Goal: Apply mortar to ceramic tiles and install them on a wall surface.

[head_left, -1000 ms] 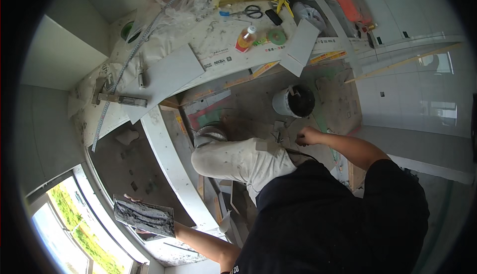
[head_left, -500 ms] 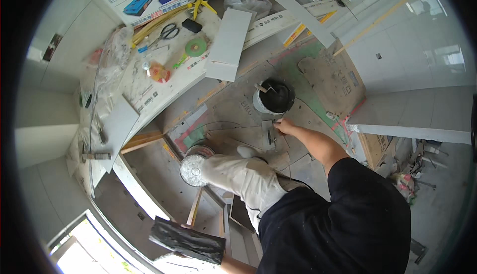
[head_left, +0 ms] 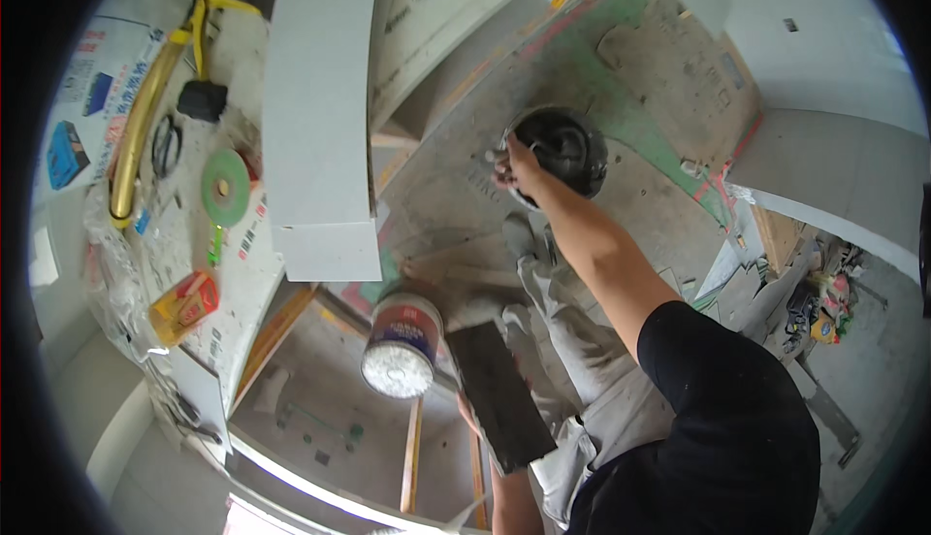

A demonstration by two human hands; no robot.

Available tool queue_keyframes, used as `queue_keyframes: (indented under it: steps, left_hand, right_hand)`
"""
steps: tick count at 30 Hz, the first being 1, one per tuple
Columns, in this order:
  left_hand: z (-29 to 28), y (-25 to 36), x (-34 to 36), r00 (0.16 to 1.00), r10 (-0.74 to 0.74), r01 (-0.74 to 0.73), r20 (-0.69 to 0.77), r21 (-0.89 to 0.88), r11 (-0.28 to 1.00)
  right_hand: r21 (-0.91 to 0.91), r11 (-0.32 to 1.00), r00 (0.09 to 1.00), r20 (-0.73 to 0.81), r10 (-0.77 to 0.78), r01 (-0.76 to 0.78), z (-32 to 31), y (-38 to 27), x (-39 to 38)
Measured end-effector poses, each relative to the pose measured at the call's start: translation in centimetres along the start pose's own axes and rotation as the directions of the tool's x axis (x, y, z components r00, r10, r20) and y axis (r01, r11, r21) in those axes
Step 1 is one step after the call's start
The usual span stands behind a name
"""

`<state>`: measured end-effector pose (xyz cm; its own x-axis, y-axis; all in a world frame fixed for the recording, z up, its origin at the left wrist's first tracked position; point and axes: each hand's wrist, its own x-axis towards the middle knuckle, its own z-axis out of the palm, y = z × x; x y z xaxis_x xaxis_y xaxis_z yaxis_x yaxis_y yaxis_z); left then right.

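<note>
My left hand (head_left: 469, 414) supports a rectangular tile (head_left: 499, 394) from beneath and along its edge. Dark grey wet mortar coats the tile's upturned face. Farther out, my right hand (head_left: 515, 163) is closed around a tool's handle at the left rim of a black bucket (head_left: 600, 178). The handle's pale end pokes out beside the fingers; the tool looks like a trowel, its blade unseen. Dark grey mortar (head_left: 567, 142) fills the bucket's inside. Just left of the tile stands a paint can (head_left: 405, 326) with a whitish, crusted lid.
A worktop at left carries green tape (head_left: 225, 188), scissors (head_left: 167, 147), yellow-handled pliers (head_left: 202, 35), an orange-labelled bottle (head_left: 184, 307) and a long white panel (head_left: 325, 98) overhanging its edge. Wooden battens (head_left: 412, 457) cross the open cabinet frame. Debris (head_left: 824, 307) lies at right.
My right hand has gone from a flat tool on the floor up to the handle at the bucket. The coated tile in my left hand has swung inward and turned. The view has shifted.
</note>
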<state>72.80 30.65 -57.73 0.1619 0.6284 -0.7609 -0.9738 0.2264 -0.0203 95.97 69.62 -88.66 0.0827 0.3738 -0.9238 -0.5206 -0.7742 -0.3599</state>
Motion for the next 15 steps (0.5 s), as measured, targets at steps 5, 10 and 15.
queue_keyframes:
  steps: [5, 10, 15]
  left_hand:
    - [6.9, -3.5, 8.7, 0.998, -0.044, 0.046, 0.041, -0.052, 0.998]
    - [9.6, -1.1, 11.3, 0.998, -0.019, 0.012, 0.064, 0.11, 0.994]
    - [10.3, -2.0, 13.7, 0.987, -0.108, 0.1, 0.118, 0.067, 0.993]
  right_hand:
    - [0.042, 0.997, 0.998, -0.008, -0.058, 0.058, -5.9, -1.5, 3.8]
    - [-0.226, 0.974, 0.992, 0.117, 0.038, -0.01, -12.8, -1.8, -10.4]
    - [-0.249, 0.969, 0.969, 0.24, 0.058, 0.003, -24.2, -4.5, -28.9]
